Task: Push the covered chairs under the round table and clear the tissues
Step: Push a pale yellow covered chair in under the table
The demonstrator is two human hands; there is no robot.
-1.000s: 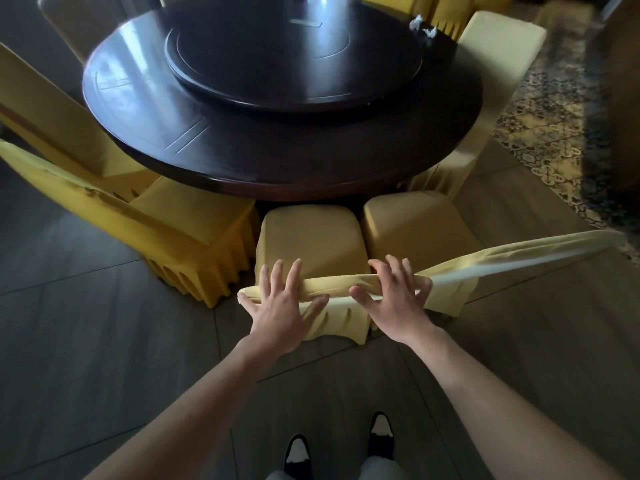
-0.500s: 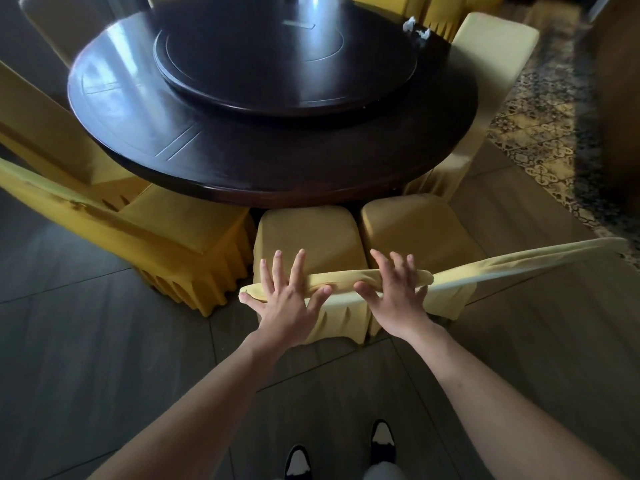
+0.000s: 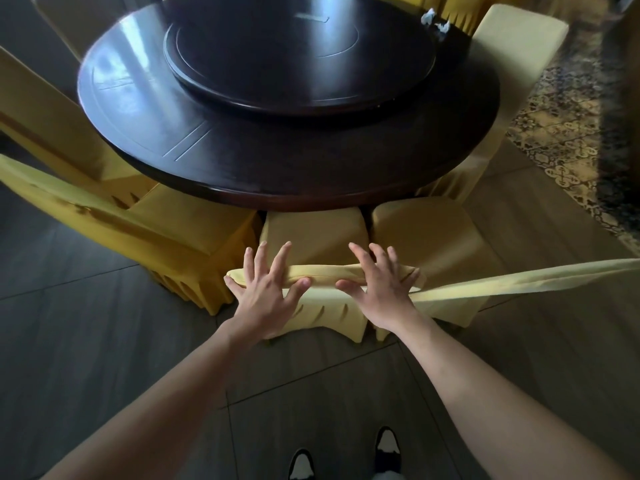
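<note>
At the round table, your left hand and right hand press open-palmed, fingers spread, on the chair back; push level, square to the table.

Grey tiled floor (perhaps wood-look); patterned carpet beyond.

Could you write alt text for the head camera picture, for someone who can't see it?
Seen from above, a left hand and right hand rest, fingers spread, on the back of a yellow-covered chair at a dark round table. Crumpled tissues lie at its far edge.
</note>
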